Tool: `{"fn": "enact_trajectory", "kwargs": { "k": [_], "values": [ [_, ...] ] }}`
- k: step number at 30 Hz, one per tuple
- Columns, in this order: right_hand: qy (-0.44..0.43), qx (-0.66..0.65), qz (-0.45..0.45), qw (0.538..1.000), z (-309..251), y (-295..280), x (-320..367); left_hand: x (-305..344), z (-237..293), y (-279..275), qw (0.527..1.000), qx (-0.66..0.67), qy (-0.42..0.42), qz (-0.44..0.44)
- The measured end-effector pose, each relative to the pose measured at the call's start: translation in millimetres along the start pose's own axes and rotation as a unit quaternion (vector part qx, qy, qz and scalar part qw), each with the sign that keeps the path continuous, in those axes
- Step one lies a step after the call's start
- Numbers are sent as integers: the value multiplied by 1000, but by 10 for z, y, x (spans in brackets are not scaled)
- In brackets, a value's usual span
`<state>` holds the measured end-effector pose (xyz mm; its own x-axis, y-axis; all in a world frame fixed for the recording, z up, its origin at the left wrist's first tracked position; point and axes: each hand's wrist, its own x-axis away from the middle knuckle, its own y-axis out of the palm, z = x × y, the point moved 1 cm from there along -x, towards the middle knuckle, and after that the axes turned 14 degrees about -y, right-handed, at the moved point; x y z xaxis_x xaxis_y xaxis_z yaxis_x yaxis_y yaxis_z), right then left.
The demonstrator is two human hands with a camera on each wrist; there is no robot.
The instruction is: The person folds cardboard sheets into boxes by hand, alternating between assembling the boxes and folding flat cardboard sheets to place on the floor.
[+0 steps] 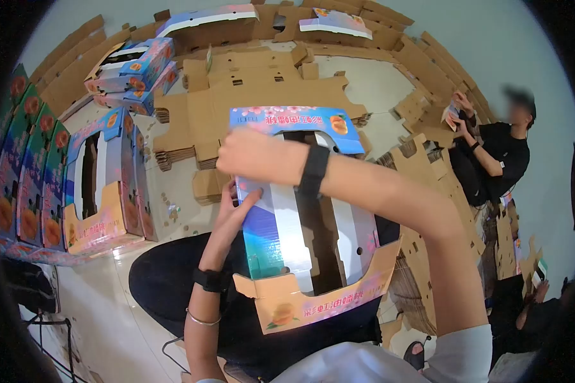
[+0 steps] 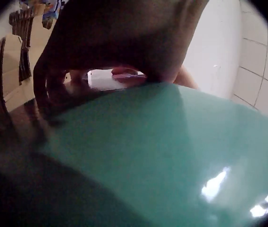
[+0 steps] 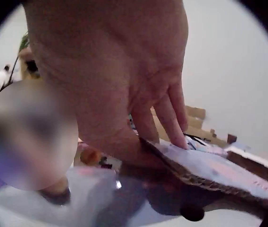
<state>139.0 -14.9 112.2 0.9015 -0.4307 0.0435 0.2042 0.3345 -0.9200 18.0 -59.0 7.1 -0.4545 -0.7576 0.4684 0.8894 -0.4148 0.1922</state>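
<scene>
A printed cardboard fruit box (image 1: 281, 223), blue, green and white with an orange end panel, lies tilted across the person's lap, its long top opening facing up. My left hand (image 1: 234, 214) holds its left side, thumb on the top face and fingers down the side wall. In the left wrist view, the left hand (image 2: 120, 42) arches over the green glossy wall. At the far left corner is my right hand (image 1: 262, 156), slightly blurred. The right wrist view shows this hand (image 3: 120, 75) gripping the upright end flap (image 3: 219, 170), fingers reaching over its edge.
Finished-looking boxes (image 1: 102, 185) stand at the left, with two more stacked (image 1: 131, 73) behind. Flat brown cardboard blanks (image 1: 255, 89) cover the floor ahead, and more are piled (image 1: 415, 268) at the right. Another person (image 1: 501, 143) sits at the right holding cardboard.
</scene>
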Motion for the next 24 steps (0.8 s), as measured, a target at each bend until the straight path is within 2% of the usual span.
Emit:
{"fn": "enact_trajectory", "kwargs": {
  "k": [2, 4, 6, 8, 11, 12, 15, 16, 17, 18, 19, 21, 22, 23, 24],
  "values": [
    [32, -46, 14, 998, 203, -195, 86, -18, -26, -13, 1000, 1, -6, 0],
    [88, -151, 114, 978, 522, -377, 261, -12, -22, 3, 1000, 2, -12, -5],
    [61, -92, 329, 938, 726, -447, 519, 31, 22, 10, 1000, 5, -10, -2],
    [136, -180, 247, 942, 706, -501, 963, 43, 28, 9, 1000, 1, -8, 2],
    [203, -129, 160, 957, 494, -311, 1597, 22, -3, 2, 1000, -3, -10, 3],
    [251, -148, 185, 938, 350, -295, 1723, 11, -14, -10, 1000, -5, -15, -2],
    [240, -296, 198, 903, -259, -278, 1997, 19, 45, 14, 999, -21, -24, -31],
    [195, -333, 153, 910, -413, -283, 1961, 27, 64, -1, 999, -26, -25, -33],
    [142, -295, 141, 934, -558, -217, 1956, 32, 84, -33, 989, -148, -8, 3],
    [162, -294, 77, 939, -668, -225, 1905, 39, 97, -28, 963, -268, 11, 39],
    [181, -291, 12, 939, -734, -236, 1866, 59, 87, 11, 962, -272, 13, 33],
    [204, -239, 23, 949, -655, -151, 1887, 124, 114, 55, 925, -282, 219, 128],
    [220, -189, 31, 957, -587, -132, 1909, 169, 148, 83, 888, -336, 284, 130],
    [223, -187, 33, 956, -525, -149, 1936, 190, 147, 83, 887, -338, 286, 128],
    [281, -214, 42, 935, -439, -173, 1963, 213, 133, 84, 841, -441, 303, 87]
  ]
}}
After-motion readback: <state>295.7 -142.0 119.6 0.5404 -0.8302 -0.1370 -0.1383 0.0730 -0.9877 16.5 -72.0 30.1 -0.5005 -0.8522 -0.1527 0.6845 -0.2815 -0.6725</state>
